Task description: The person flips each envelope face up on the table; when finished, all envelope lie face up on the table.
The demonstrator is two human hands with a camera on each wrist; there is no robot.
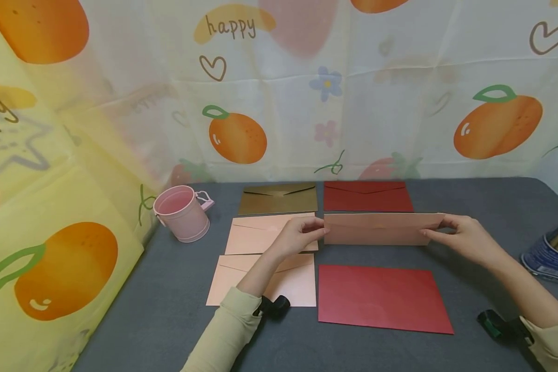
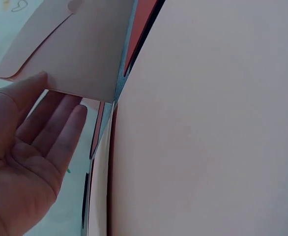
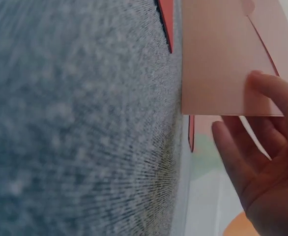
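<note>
A pink envelope (image 1: 376,230) is held upright by its two short sides, its flap side towards me. My left hand (image 1: 299,235) pinches its left end, thumb in front and fingers behind, as the left wrist view shows. At the other end my right hand (image 1: 460,237) pinches it the same way, and the right wrist view shows the thumb (image 3: 269,88) near the flap. In that view the envelope's lower edge is right at the grey cloth. Under my left forearm lie two paler pink envelopes (image 1: 251,235), one nearer me than the other.
Behind are a gold envelope (image 1: 279,201) and a dark red envelope (image 1: 367,195). A red envelope (image 1: 383,297) lies in front. A pink bucket (image 1: 181,214) stands at the left, a blue pen holder (image 1: 548,258) at the right edge. A fruit-print cloth (image 1: 279,93) hangs behind the table.
</note>
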